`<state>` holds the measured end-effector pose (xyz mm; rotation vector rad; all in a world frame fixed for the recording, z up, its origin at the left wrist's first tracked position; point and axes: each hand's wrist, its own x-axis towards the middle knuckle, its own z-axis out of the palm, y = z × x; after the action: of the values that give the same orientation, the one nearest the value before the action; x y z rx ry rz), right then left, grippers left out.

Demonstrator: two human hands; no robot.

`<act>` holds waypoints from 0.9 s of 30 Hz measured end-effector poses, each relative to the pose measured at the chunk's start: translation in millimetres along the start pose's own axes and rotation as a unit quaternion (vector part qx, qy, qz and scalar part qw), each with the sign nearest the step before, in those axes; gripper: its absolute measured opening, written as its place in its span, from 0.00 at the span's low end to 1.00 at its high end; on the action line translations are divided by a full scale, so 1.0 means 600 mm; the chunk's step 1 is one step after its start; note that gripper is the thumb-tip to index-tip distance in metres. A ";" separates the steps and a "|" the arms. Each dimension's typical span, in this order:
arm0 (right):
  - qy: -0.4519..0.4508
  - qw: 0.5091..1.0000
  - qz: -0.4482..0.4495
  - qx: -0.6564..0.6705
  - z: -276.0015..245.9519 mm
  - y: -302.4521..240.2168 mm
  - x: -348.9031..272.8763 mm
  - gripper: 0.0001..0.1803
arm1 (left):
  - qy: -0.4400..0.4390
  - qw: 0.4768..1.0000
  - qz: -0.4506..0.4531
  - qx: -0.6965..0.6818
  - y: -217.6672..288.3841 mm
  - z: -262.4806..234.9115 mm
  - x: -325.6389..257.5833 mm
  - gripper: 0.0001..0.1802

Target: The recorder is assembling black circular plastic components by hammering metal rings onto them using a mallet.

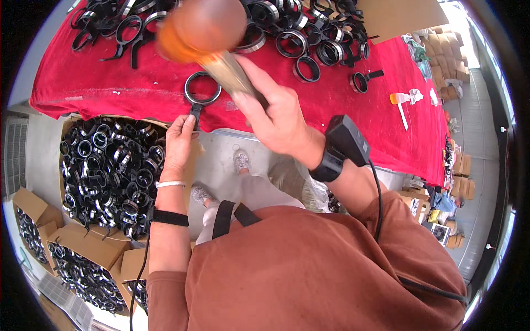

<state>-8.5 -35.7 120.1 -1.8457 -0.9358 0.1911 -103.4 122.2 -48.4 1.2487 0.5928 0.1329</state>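
Note:
My right hand (279, 118) is wrapped round the pale handle of a mallet (204, 30) with a large, rounded orange-amber head. The mallet is raised over the red-covered table and its head is blurred. At the table's front edge, my left hand (181, 135) pinches the short black handle of a ring-shaped part (202, 102). This black ring has a silvery rim and lies flat on the red cloth (149, 91), below and left of the mallet handle. The mallet head and the ring are apart in the picture.
Similar ring parts (292, 44) are heaped along the table's far side. A full carton of them (110, 171) stands by my left arm, with further cartons (88, 248) behind. A small orange-capped bottle (398, 98) is at the right. A cable (377, 193) runs along my right arm.

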 end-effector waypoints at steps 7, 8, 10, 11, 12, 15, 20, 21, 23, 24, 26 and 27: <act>-0.072 0.991 0.028 -0.108 0.064 0.116 0.023 0.22 | 0.027 1.000 -0.004 0.004 0.006 0.016 0.001 0.11; -0.068 0.993 0.023 -0.092 0.064 0.111 0.029 0.22 | 0.028 0.999 -0.013 0.011 0.008 0.017 0.000 0.11; -0.063 0.995 0.019 -0.077 0.056 0.098 0.032 0.22 | 0.041 0.999 -0.017 0.025 0.014 0.021 -0.002 0.12; -0.026 0.999 0.037 -0.016 0.048 0.071 0.034 0.23 | 0.040 0.999 -0.020 0.019 0.013 0.017 -0.005 0.12; 0.014 0.997 0.056 0.042 0.035 0.048 0.033 0.23 | 0.035 0.999 -0.023 0.014 0.014 0.017 -0.009 0.12; 0.067 0.991 0.097 0.062 0.017 0.039 0.015 0.23 | 0.032 0.999 -0.018 0.011 0.011 0.015 -0.006 0.12; -0.005 0.985 0.169 -0.032 0.014 0.098 -0.023 0.23 | 0.045 0.999 -0.016 0.013 0.020 0.019 -0.011 0.12; -0.001 0.988 0.157 0.005 0.013 0.089 -0.028 0.23 | 0.041 0.998 0.011 0.042 0.021 0.017 -0.011 0.12; -0.011 0.978 0.198 0.066 0.006 0.053 -0.038 0.23 | 0.044 0.998 0.013 0.039 0.006 0.009 -0.004 0.12; -0.024 0.962 0.256 0.086 -0.001 0.028 -0.056 0.23 | 0.045 0.999 -0.017 0.006 -0.011 0.006 -0.004 0.12; -0.014 0.968 0.233 0.087 -0.001 0.042 -0.111 0.23 | 0.025 0.999 -0.021 -0.035 0.004 0.020 -0.009 0.13; -0.010 0.972 0.218 0.085 0.004 0.058 -0.129 0.23 | 0.018 0.999 -0.006 -0.038 0.000 0.020 -0.007 0.13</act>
<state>-44.8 -92.7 69.1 -1.8680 -0.4962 0.5442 -101.0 110.3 -44.4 1.1708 0.6207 0.1663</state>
